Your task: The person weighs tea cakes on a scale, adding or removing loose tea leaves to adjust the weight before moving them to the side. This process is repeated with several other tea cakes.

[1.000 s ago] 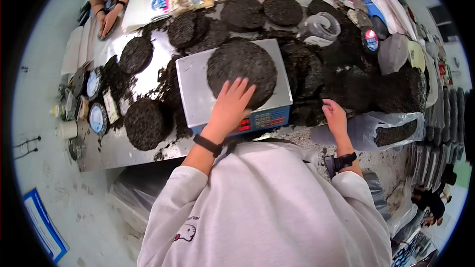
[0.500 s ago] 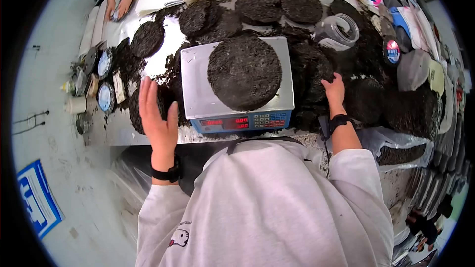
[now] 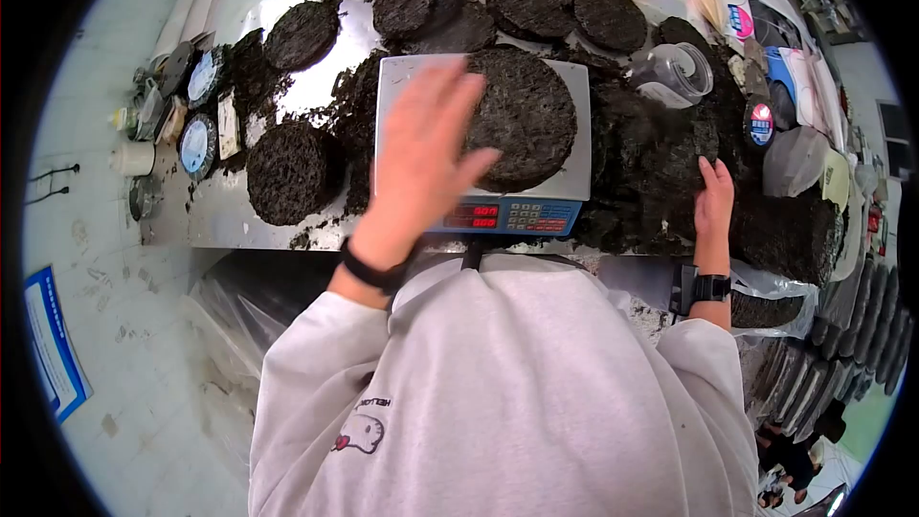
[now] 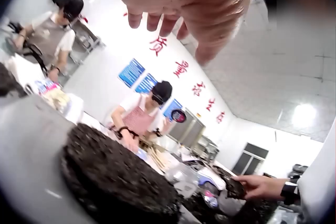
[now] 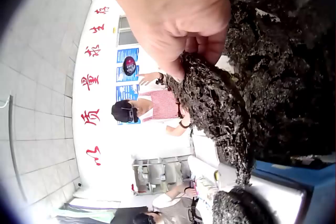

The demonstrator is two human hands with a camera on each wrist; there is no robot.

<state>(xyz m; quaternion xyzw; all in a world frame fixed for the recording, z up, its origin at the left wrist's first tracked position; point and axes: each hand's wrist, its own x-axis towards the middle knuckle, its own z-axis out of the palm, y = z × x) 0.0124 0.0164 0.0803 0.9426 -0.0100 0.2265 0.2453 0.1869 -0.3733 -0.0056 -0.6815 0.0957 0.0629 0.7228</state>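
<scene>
A round, dark, seaweed-like cake (image 3: pixel 525 120) lies on the steel pan (image 3: pixel 580 86) of a blue digital scale (image 3: pixel 538 218) with a lit red display. My left hand (image 3: pixel 426 148), blurred, is over the left part of the pan, fingers extended and thumb spread toward the cake. In the left wrist view that hand (image 4: pixel 184 3) holds nothing, and the cake (image 4: pixel 115 171) is below it. To the right of the scale, my right hand (image 3: pixel 714 201) pinches the edge of a ragged dark seaweed-like piece (image 5: pixel 210 98) between thumb and fingers.
Several similar dark cakes (image 3: pixel 292 174) lie around the scale, with loose dark shreds between them. A clear plastic jar (image 3: pixel 661 75) lies on its side at the back right. Foil-edged round packs (image 3: pixel 198 146) stand at the left. Other people (image 4: pixel 142 113) work across the table.
My left hand left the cake on the scale, swung out left, then came back over the pan. My right hand moved right and forward from the table's front and now pinches a dark piece.
</scene>
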